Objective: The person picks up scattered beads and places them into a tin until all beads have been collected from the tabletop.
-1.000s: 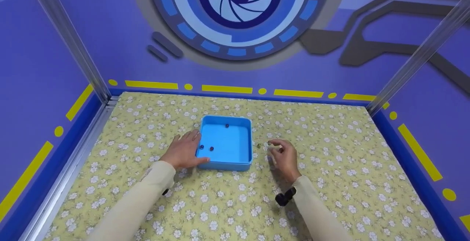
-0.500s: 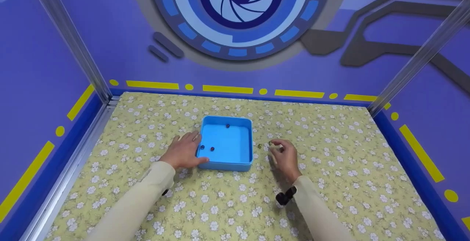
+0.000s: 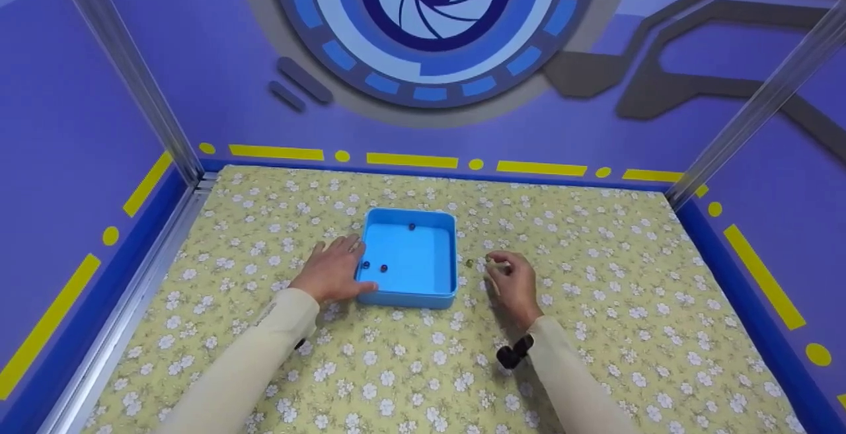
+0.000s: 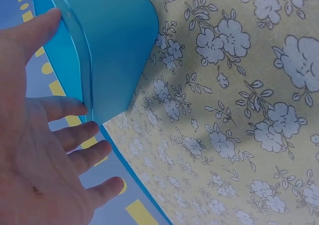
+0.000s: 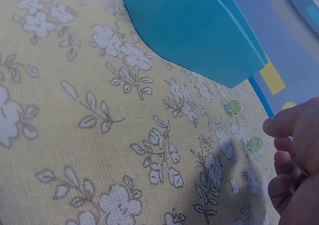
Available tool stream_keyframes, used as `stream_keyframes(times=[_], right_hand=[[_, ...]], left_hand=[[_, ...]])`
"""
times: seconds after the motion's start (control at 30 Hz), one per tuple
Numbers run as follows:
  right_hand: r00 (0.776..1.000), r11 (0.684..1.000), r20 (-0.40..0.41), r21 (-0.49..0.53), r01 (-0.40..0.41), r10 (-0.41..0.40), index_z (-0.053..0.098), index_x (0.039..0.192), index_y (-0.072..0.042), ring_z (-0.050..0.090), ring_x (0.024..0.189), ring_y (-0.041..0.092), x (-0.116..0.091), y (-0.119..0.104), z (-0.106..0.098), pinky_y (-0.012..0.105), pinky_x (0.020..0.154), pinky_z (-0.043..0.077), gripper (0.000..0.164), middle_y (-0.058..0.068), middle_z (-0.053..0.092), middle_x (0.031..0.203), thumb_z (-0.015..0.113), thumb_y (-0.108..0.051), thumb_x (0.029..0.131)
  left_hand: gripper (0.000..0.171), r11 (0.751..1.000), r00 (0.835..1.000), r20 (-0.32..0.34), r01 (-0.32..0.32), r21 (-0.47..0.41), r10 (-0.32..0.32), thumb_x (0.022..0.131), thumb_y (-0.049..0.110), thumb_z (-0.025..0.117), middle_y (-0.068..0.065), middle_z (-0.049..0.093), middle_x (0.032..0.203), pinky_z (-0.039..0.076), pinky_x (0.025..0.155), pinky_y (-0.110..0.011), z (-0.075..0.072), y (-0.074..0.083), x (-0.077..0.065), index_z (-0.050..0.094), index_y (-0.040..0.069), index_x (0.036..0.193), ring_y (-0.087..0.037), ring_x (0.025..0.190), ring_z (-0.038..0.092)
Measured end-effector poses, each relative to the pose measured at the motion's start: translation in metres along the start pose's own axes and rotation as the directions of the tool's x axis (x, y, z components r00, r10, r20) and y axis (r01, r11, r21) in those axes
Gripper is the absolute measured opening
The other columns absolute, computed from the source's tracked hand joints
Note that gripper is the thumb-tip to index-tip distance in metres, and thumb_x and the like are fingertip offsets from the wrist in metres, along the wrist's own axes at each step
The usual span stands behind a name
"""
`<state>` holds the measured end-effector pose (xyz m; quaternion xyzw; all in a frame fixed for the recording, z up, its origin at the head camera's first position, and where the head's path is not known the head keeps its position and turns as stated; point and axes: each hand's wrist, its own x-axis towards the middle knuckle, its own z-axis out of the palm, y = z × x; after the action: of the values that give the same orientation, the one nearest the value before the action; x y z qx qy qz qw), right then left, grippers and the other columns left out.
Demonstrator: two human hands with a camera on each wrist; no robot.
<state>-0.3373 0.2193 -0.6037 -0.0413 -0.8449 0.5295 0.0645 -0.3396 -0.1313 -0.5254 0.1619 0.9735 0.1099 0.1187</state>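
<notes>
My left hand (image 3: 330,269) rests against the left side of a square blue tray (image 3: 413,300), its fingers straight and spread. In the left wrist view, the thumb (image 4: 47,25) lies on the tray's rim and the index fingertip touches near a corner. Inside the tray are three small dark marbles, one dark red (image 3: 384,268), one bluish (image 3: 366,265) and one near the back wall (image 3: 412,226). My right hand (image 3: 515,285) is right of the tray, loosely bent, thumb and index apart. Before its fingertips lie two clear greenish marbles (image 5: 254,144), one nearer the tray (image 5: 232,108).
A yellowish cloth with white flowers (image 3: 396,368) covers the table. Blue-purple printed panels (image 3: 562,130) stand behind and at both sides. Metal posts (image 3: 132,77) rise at the back corners. A black device (image 3: 514,355) is strapped on the right wrist.
</notes>
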Motion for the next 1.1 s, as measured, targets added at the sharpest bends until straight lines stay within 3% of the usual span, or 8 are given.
stream_keyframes(times=[0.63, 1.1], right_hand=[[1.0, 1.0, -0.001, -0.025, -0.011, 0.011, 0.067, 0.119, -0.006, 0.059, 0.103, 0.025, 0.006, 0.005, 0.008, 0.038, 0.086, 0.05, 0.027, 0.011, 0.06, 0.119, 0.064, -0.005, 0.092], [0.998, 0.998, 0.005, -0.025, -0.061, 0.062, 0.063, 0.123, -0.006, 0.055, 0.106, 0.026, 0.012, 0.008, 0.009, 0.038, 0.089, 0.048, 0.031, 0.012, 0.056, 0.122, 0.06, -0.004, 0.093]], left_hand=[[0.09, 0.999, 0.999, 0.027, 0.029, 0.031, -0.03, 0.084, 0.06, 0.064, -0.013, 0.026, 0.159, 0.018, 0.115, -0.064, -0.004, 0.006, -0.001, 0.032, 0.009, 0.152, -0.036, 0.147, 0.025], [0.091, 0.999, 0.999, 0.038, 0.02, 0.035, -0.022, 0.084, 0.059, 0.065, -0.014, 0.027, 0.159, 0.019, 0.114, -0.065, -0.006, 0.004, 0.003, 0.033, 0.007, 0.151, -0.037, 0.146, 0.026]])
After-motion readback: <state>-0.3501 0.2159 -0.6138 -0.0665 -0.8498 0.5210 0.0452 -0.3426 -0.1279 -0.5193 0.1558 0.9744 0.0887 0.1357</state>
